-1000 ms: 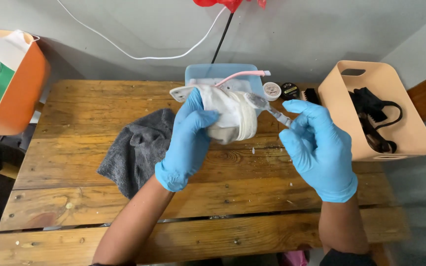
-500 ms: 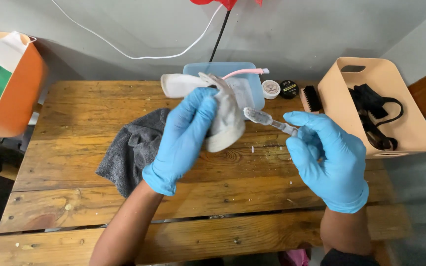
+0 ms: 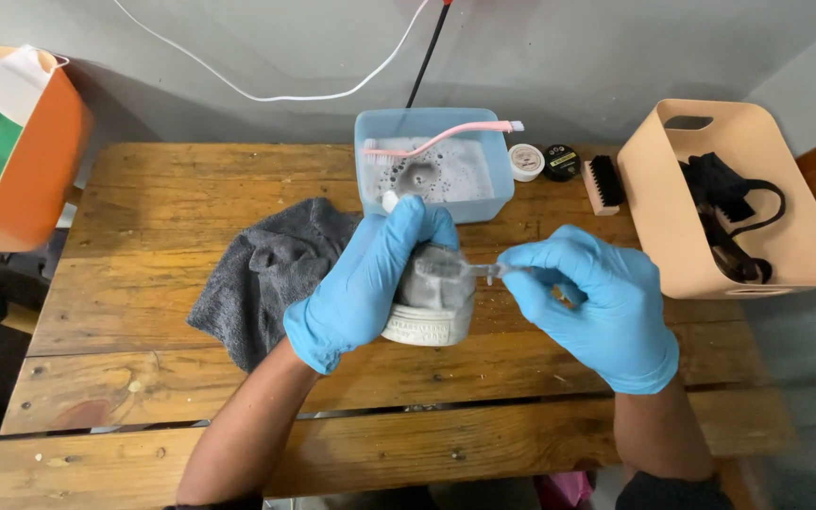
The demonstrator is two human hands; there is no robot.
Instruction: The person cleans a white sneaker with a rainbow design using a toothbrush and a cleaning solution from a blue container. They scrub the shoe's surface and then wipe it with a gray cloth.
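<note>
The left hand (image 3: 370,283) is clamped round a grey-white shoe (image 3: 432,297), heel toward us, above the wooden table (image 3: 144,368); the right hand (image 3: 597,307) pinches a clear toothbrush (image 3: 469,269) against it, grey cloth (image 3: 266,274) beside

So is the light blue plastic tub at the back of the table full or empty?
Partly full: the tub holds foamy, soapy water.
</note>
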